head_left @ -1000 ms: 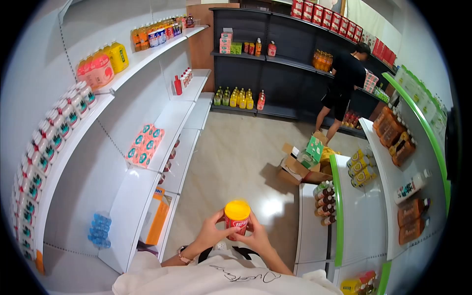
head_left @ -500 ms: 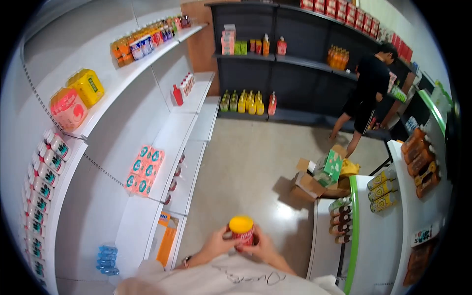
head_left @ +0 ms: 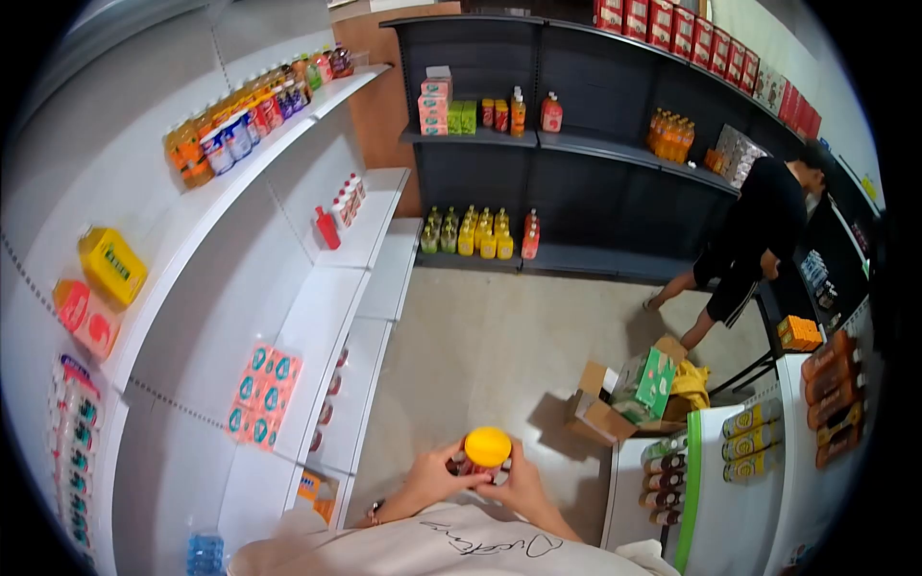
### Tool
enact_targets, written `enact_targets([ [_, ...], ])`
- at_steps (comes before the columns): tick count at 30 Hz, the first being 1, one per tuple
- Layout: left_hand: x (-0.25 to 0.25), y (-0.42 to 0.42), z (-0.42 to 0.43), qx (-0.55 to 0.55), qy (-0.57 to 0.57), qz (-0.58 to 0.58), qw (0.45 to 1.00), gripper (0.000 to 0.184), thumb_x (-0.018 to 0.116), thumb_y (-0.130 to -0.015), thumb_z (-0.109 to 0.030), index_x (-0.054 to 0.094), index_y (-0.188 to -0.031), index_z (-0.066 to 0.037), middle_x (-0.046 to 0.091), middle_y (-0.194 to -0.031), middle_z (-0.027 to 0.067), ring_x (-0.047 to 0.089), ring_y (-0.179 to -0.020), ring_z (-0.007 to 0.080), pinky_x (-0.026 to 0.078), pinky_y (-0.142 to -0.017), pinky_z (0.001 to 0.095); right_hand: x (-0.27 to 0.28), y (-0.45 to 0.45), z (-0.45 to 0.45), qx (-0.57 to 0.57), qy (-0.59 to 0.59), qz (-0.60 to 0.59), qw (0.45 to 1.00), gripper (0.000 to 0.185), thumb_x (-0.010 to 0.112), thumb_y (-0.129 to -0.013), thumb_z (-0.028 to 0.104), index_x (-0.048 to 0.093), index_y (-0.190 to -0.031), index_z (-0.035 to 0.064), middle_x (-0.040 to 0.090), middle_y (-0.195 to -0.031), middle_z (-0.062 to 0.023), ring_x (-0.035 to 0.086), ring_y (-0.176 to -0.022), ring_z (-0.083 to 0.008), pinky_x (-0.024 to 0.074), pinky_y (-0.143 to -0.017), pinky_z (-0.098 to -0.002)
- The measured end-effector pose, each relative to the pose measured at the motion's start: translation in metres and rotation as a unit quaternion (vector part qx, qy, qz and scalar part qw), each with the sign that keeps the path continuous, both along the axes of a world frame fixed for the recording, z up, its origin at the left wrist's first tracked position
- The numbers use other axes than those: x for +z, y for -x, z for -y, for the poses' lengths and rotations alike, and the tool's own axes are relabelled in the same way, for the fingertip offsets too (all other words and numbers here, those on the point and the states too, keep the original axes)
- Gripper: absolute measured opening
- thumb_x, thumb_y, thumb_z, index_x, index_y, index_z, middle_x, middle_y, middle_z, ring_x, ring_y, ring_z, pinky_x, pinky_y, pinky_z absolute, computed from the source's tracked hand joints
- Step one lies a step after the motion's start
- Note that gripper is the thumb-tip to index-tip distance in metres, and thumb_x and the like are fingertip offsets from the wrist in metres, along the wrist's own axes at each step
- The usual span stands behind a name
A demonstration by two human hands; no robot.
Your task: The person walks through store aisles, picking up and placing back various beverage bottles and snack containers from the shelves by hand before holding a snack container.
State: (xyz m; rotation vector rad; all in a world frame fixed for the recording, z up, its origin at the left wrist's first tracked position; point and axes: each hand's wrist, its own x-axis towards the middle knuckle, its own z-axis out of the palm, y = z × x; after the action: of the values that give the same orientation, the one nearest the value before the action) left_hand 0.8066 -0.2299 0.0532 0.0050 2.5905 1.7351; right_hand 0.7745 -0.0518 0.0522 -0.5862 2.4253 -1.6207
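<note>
In front of my shirt, low in the head view, a red jar with a yellow lid (head_left: pixel 488 445) is held between both hands. My left hand (head_left: pixel 432 478) wraps its left side, and my right hand (head_left: pixel 523 485) closes on its right side. The fingers of both hands nearly meet below the lid. The lid faces up toward me, and most of the red body is hidden under it and behind the fingers.
White shelves (head_left: pixel 370 216) run along my left with pink tissue packs (head_left: pixel 261 396). Dark shelves (head_left: pixel 615 259) with bottles stand ahead. An opened cardboard box (head_left: pixel 595 413) sits on the floor at right, near a person in black (head_left: pixel 759 221). A green-edged shelf (head_left: pixel 691 480) is close on my right.
My view has shifted, so the shelves sit lower in it. The jar shows more lid and less red side. The person ahead has moved right and bends more. Both hands keep their hold.
</note>
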Motion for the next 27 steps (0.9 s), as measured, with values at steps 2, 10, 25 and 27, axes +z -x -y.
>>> enact_targets([
  [2,-0.003,0.021,0.006,-0.003,0.054,0.018,0.998,0.067,0.077,-0.066,-0.045,0.056,-0.121,-0.014,0.064,-0.083,0.0126,0.063,-0.077,0.0252,0.049,-0.071,0.0328,-0.009,0.021,0.005,-0.005,-0.018,0.021,1.0,0.084,0.079,-0.061,0.029,0.035,-0.129,0.0054,0.063,-0.102,-0.0184,0.064,-0.091,-0.0333,0.0524,-0.074,-0.0379],
  [10,0.009,0.206,0.076,-0.004,0.043,0.015,0.999,0.058,0.081,-0.065,-0.026,0.06,-0.116,-0.007,0.059,-0.095,0.0143,0.061,-0.089,0.0214,0.051,-0.081,0.0314,-0.003,0.194,0.074,-0.035,-0.02,0.007,0.999,0.08,0.077,-0.064,0.027,0.036,-0.13,0.0078,0.062,-0.105,-0.0166,0.064,-0.092,-0.0324,0.0533,-0.073,-0.0361],
  [25,0.065,0.515,0.196,-0.032,-0.018,-0.095,0.995,0.061,0.077,-0.07,-0.01,0.051,-0.123,0.001,0.053,-0.104,0.0132,0.055,-0.102,0.0217,0.053,-0.088,0.0328,0.056,0.524,0.189,0.012,0.007,-0.17,0.985,0.079,0.078,-0.068,0.037,0.042,-0.133,0.0087,0.054,-0.114,-0.0102,0.065,-0.089,-0.0237,0.0547,-0.066,-0.0301],
  [27,0.053,0.544,0.2,-0.042,-0.044,-0.029,0.998,0.06,0.076,-0.07,-0.01,0.051,-0.123,0.0,0.052,-0.106,0.014,0.055,-0.103,0.0224,0.053,-0.088,0.0334,0.049,0.545,0.192,-0.001,0.005,-0.055,0.998,0.077,0.078,-0.069,0.037,0.043,-0.132,0.009,0.054,-0.113,-0.0107,0.065,-0.088,-0.0238,0.0533,-0.068,-0.0296],
])
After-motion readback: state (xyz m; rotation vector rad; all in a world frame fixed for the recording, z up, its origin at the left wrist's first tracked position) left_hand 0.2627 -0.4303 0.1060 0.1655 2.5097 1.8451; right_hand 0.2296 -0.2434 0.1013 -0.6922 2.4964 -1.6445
